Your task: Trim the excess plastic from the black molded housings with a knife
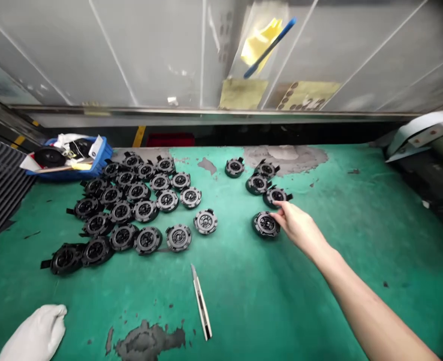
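Observation:
My right hand (pixel 294 225) is bare and reaches in from the right. Its thumb and forefinger pinch the upper right edge of a black round slotted part (pixel 267 224). The forefinger also lies close by a second round part (pixel 276 196) with a tab; whether it touches that one I cannot tell. Two more such parts and a single round part (pixel 235 167) sit behind. At the lower left, my left hand (pixel 36 331) wears a white glove. Its fingers are curled in over the mat, with nothing visible in them. Between the hands lies a utility knife (pixel 201 303), blade out.
Rows of black round parts (pixel 123 213) cover the left half of the green mat (pixel 236 301). A blue bin (pixel 103 155) full of odds and ends stands behind them. Along the back runs a grey panel (pixel 161 60); a machine (pixel 432 145) stands right.

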